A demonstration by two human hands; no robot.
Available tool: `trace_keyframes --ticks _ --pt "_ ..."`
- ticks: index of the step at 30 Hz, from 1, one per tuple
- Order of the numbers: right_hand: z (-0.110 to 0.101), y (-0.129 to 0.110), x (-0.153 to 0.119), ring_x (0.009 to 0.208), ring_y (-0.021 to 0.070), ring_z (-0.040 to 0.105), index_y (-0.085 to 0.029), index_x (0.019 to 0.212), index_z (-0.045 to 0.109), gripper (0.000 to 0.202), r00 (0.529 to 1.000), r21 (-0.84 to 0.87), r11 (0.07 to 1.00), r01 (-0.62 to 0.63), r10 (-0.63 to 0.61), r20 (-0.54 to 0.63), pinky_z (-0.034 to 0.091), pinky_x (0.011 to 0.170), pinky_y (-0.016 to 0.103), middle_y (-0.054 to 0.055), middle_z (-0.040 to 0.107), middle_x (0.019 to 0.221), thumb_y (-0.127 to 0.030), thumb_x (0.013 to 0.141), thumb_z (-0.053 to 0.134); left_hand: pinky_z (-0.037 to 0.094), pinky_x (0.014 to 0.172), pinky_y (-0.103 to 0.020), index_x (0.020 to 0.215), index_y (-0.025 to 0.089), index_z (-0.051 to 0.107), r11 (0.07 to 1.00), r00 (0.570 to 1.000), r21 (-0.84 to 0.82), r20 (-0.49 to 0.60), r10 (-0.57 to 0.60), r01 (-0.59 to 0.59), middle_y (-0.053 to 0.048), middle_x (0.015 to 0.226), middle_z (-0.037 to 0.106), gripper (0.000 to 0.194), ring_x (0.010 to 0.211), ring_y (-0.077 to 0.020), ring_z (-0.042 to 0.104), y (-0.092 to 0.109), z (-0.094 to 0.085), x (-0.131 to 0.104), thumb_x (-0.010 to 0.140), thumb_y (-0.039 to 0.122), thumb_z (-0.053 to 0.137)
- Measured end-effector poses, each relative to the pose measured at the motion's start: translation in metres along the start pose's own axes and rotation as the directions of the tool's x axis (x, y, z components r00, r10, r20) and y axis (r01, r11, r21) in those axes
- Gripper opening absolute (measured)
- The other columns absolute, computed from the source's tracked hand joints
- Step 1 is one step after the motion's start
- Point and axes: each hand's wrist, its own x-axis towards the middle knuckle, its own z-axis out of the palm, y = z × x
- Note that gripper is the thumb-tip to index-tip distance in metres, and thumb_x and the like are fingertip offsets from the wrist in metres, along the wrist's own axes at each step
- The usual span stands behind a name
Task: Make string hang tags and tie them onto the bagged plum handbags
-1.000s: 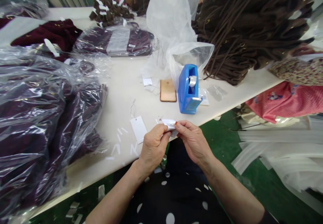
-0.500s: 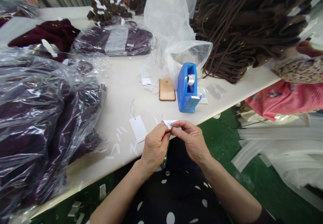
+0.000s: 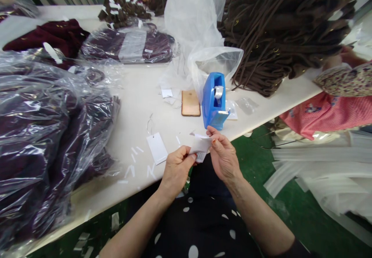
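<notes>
Plainly, from the head view, we see both hands at the surface's (image 3: 132, 95) near edge, with a white label (image 3: 200, 145) held up between them. Our left hand (image 3: 176, 169) is closed in a pinch, thumb and finger on its lower left part. Our right hand (image 3: 226, 158) is partly open, thumb and forefinger at the upper right corner; we cannot tell whether they grip it. If only 1 pinch is carrying it and slips, we judge it could drop past the edge to the floor (image 3: 252, 159). Pulling both ways might tear or crease it. Our right fingertips are near the tape dispenser (image 3: 214, 101), by the surface's slanting right edge; a careless reach could knock it.
</notes>
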Motion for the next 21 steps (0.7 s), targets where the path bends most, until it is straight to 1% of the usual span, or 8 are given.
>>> trace_keyframes --ticks 3,6,9,12,14,16,19,21 --pt "-0.012 -0.002 0.004 0.111 0.0265 0.05 -0.022 0.088 0.06 0.036 0.923 -0.296 0.874 0.384 -0.368 0.112 0.038 0.093 0.046 0.01 0.052 0.116 -0.055 0.072 0.061 0.044 0.058 -0.021 0.072 0.013 0.063 0.984 0.996 -0.156 0.004 -0.089 0.089 0.001 0.062 0.062 0.009 0.057 -0.0097 0.054 0.0 0.001 -0.002 0.071 0.02 0.057" --pt "-0.022 -0.012 0.005 0.104 0.028 0.051 -0.026 0.102 0.057 0.044 0.684 -0.497 0.501 0.709 -0.661 0.31 0.041 0.088 0.047 0.009 0.053 0.11 -0.056 0.071 0.063 0.045 0.056 -0.022 0.074 0.013 0.062 0.971 0.994 -0.216 -0.007 -0.105 0.101 0.0 0.063 0.063 0.01 0.058 -0.0106 0.056 -0.003 0.0 0.002 0.07 0.021 0.059" --pt "-0.025 -0.023 0.007 0.094 0.0266 0.054 -0.029 0.106 0.053 0.045 0.508 -0.548 0.217 0.808 -0.729 0.459 0.045 0.08 0.044 0.008 0.054 0.101 -0.054 0.071 0.064 0.046 0.057 -0.022 0.074 0.014 0.06 0.967 0.996 -0.253 -0.069 -0.064 0.045 0.001 0.063 0.062 0.009 0.057 -0.0105 0.057 -0.005 -0.002 0.018 0.07 0.022 0.06" --pt "-0.024 -0.029 0.007 0.089 0.0257 0.055 -0.031 0.103 0.051 0.046 0.458 -0.585 0.075 0.808 -0.704 0.543 0.046 0.077 0.042 0.007 0.056 0.097 -0.06 0.07 0.062 0.048 0.059 -0.024 0.081 0.013 0.06 0.978 0.995 -0.21 -0.099 -0.013 -0.009 0.0 0.064 0.061 0.016 0.057 -0.011 0.057 -0.006 -0.006 0.041 0.07 0.025 0.06" --pt "-0.022 -0.031 0.007 0.089 0.0253 0.055 -0.031 0.101 0.052 0.046 0.451 -0.591 0.04 0.806 -0.688 0.569 0.045 0.078 0.042 0.006 0.057 0.096 -0.061 0.068 0.063 0.048 0.058 -0.026 0.098 0.012 0.058 0.999 0.991 -0.026 -0.133 0.027 -0.03 -0.001 0.071 0.061 0.033 0.056 -0.0114 0.056 -0.006 -0.011 0.05 0.069 0.027 0.063" --pt "-0.021 -0.032 0.007 0.089 0.0248 0.054 -0.032 0.102 0.052 0.047 0.443 -0.58 0.033 0.814 -0.681 0.583 0.044 0.078 0.041 0.006 0.058 0.096 -0.061 0.067 0.064 0.047 0.062 -0.029 0.111 0.013 0.053 0.957 0.961 0.265 -0.211 0.181 -0.122 -0.005 0.084 0.061 0.047 0.057 -0.0112 0.054 -0.005 -0.017 0.051 0.067 0.025 0.065" --pt "-0.02 -0.031 0.008 0.089 0.0242 0.054 -0.031 0.104 0.051 0.047 0.41 -0.546 0.03 0.837 -0.696 0.59 0.044 0.078 0.041 0.006 0.057 0.096 -0.06 0.068 0.063 0.046 0.071 -0.031 0.105 0.016 0.059 0.789 0.858 0.554 -0.237 0.456 -0.266 -0.007 0.097 0.058 0.035 0.064 -0.0116 0.052 0.0 -0.026 0.037 0.07 0.019 0.062" --pt "-0.019 -0.029 0.008 0.089 0.0241 0.054 -0.031 0.104 0.051 0.047 0.402 -0.535 0.033 0.844 -0.7 0.591 0.044 0.078 0.041 0.006 0.058 0.096 -0.06 0.069 0.063 0.045 0.069 -0.029 0.089 0.016 0.064 0.803 0.874 0.529 -0.212 0.437 -0.274 -0.005 0.088 0.059 0.018 0.066 -0.0121 0.052 0.006 -0.031 0.024 0.072 0.019 0.058"
